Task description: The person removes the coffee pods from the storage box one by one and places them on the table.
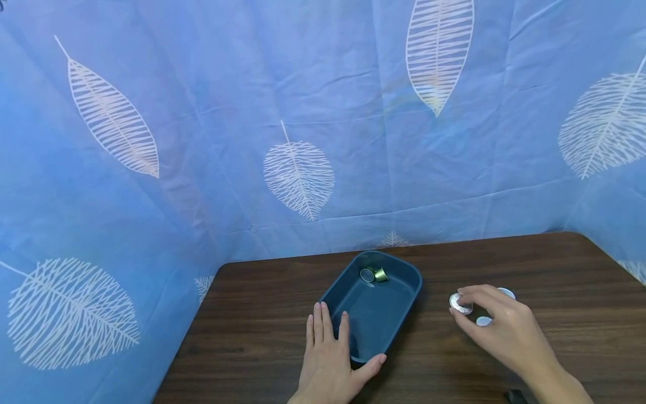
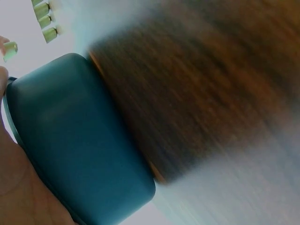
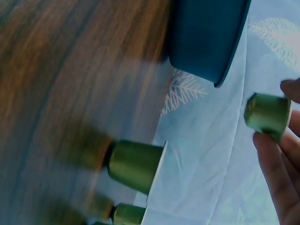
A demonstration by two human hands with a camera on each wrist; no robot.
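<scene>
A dark teal tray (image 1: 375, 320) lies at an angle on the wooden table. Two green coffee capsules (image 1: 381, 274) are at its far end. My left hand (image 1: 328, 362) rests along the tray's near left side, fingers straight and thumb spread at the near end. To the right of the tray, my right hand (image 1: 504, 322) pinches a green coffee capsule (image 3: 268, 114) between thumb and fingers, its silver lid (image 1: 461, 303) showing in the head view. In the right wrist view, more capsules (image 3: 136, 166) stand on the table, lids facing up; the right hand partly hides them in the head view.
The dark wooden table (image 1: 252, 336) ends at a blue cloth (image 1: 227, 168) with white leaf prints, which hangs behind it and at both sides. A small black object (image 1: 515, 396) shows at the bottom edge near the right wrist.
</scene>
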